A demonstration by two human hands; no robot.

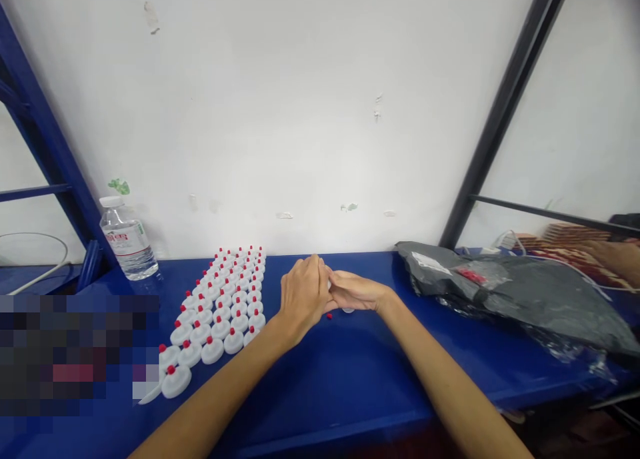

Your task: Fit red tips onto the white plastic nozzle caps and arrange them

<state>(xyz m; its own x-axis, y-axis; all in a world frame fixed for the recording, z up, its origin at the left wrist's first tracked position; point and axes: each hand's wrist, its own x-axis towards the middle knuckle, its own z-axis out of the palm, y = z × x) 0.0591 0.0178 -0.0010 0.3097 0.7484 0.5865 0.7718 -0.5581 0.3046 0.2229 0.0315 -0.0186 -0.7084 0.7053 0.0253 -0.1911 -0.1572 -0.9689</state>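
My left hand (305, 291) and my right hand (356, 291) meet above the middle of the blue table, fingers closed around something mostly hidden. Only a sliver of white shows between them, so its kind cannot be made out. Just below the fingers lies a small red cap (329, 316). A pale, round-edged piece (349, 310) peeks out beneath my right hand. To the left of my hands, rows of round white plastic lids with red tips (213, 350) cover part of the table.
A clear water bottle (129, 239) stands at the back left by a blue frame post. On the right lies a grey plastic bag (520, 292), with a clear packet of red pieces (471, 275) on it. Another person's hand (617, 259) shows at the far right. A white wall rises behind.
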